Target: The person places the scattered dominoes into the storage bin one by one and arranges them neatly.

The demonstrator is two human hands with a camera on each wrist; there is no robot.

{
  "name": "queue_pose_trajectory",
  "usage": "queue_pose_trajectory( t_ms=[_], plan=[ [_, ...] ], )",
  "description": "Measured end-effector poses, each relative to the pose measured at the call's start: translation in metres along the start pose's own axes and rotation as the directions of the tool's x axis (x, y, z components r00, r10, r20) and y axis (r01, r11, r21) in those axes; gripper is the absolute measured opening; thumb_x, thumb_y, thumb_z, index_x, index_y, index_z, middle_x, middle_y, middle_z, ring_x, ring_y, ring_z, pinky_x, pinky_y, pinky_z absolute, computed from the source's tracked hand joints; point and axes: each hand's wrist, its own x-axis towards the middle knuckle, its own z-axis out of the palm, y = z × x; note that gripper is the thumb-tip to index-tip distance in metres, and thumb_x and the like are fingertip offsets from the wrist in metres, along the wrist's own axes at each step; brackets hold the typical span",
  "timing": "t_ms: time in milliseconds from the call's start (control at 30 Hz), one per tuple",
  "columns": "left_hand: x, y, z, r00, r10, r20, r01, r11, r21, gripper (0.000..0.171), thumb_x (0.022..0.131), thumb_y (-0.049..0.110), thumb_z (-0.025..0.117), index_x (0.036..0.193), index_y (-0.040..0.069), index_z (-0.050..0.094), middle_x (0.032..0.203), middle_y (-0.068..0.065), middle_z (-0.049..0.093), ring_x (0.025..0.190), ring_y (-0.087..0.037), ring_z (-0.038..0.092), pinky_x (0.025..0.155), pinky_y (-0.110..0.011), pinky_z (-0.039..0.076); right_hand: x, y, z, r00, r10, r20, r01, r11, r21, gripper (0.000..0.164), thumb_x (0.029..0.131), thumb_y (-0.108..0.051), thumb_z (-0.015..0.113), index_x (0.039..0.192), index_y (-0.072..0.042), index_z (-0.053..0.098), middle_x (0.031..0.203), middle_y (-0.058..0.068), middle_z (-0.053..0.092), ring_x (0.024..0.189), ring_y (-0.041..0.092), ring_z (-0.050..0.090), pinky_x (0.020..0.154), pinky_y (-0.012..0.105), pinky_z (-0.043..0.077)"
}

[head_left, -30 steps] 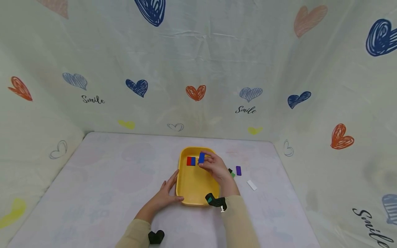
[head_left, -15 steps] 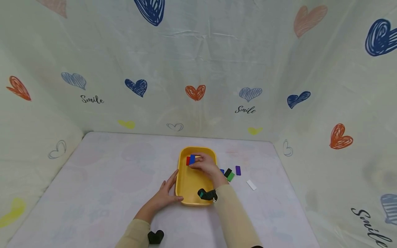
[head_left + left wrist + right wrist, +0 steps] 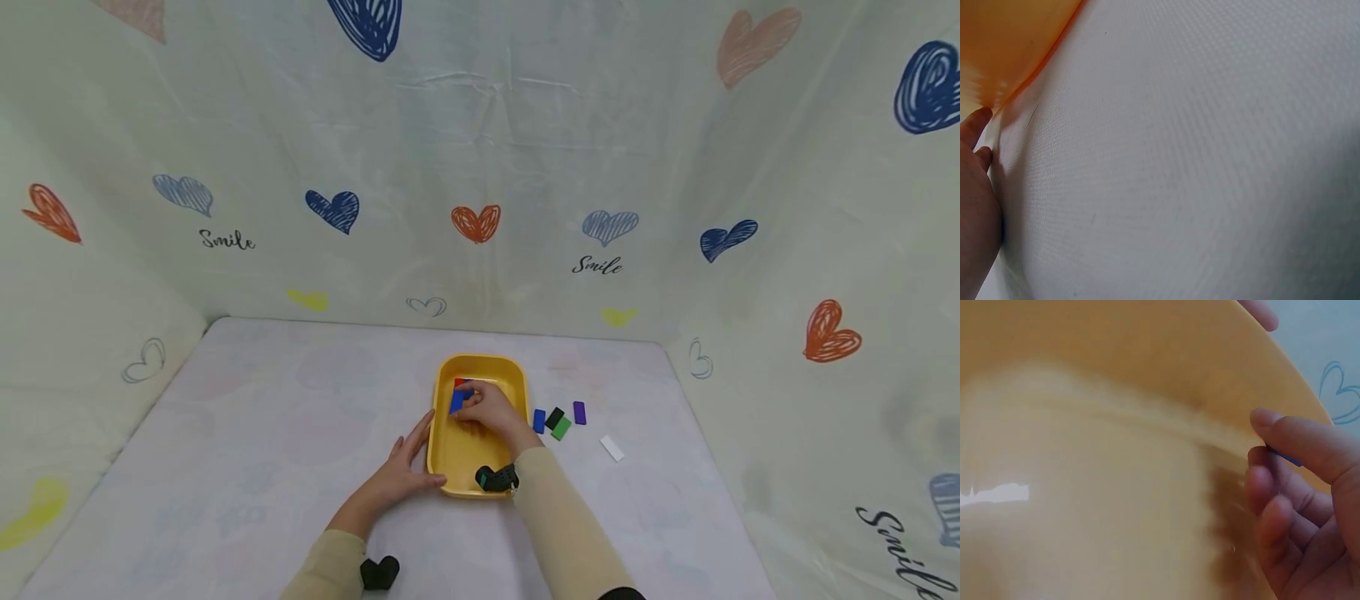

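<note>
My right hand (image 3: pixel 491 410) reaches into the yellow tray (image 3: pixel 480 479) and pinches a small blue rectangular block (image 3: pixel 456 403) between thumb and fingers. In the right wrist view only a thin blue edge of that block (image 3: pixel 1286 457) shows under the thumb. Just beyond it, on the tray floor, lie a red block (image 3: pixel 459 382) and another blue block (image 3: pixel 469 383), both partly hidden by the held block and the fingers. My left hand (image 3: pixel 401 475) rests against the tray's left side, its fingers and thumb spread along the rim.
On the table right of the tray lie a blue block (image 3: pixel 539 421), a black block (image 3: pixel 555 417), a green block (image 3: pixel 561 428), a purple block (image 3: pixel 580 412) and a white block (image 3: pixel 611 448). A heart-printed cloth (image 3: pixel 525 167) hangs behind and at the sides.
My right hand has carried the blue block leftward within the tray, then slightly nearer, beside the red and blue blocks. The left hand stays at the tray's side.
</note>
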Motion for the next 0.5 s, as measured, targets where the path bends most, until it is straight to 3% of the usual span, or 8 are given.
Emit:
queue_pose_trajectory(
  t_ms=[200,500],
  plan=[
    [0.0013,-0.0006,-0.0008,1.0,0.012,0.002,-0.012,1.0,-0.003,0.108,0.074,0.041,0.083,0.157,0.033,0.015,0.156,-0.014,0.03,0.146,-0.041,-0.005,0.114,-0.059,-0.005,0.0004,0.0007,0.0007,1.0,-0.015,-0.013,0.013,0.995,-0.102,0.049,0.079,-0.016,0.082,0.123,-0.009,0.063,0.065,0.001,0.056,0.055,0.016,0.054,0.053,0.024,0.048],
    [0.001,-0.0009,-0.0012,1.0,0.022,0.0,-0.022,1.0,0.001,0.108,0.074,0.039,0.083,0.157,0.033,0.015,0.155,-0.015,0.032,0.146,-0.042,-0.004,0.114,-0.06,-0.006,0.0017,0.003,0.0022,1.0,0.001,0.003,0.0,0.988,-0.152,0.048,0.077,-0.015,0.084,0.12,-0.009,0.063,0.067,0.001,0.053,0.058,0.016,0.051,0.053,0.023,0.043]
  ],
)
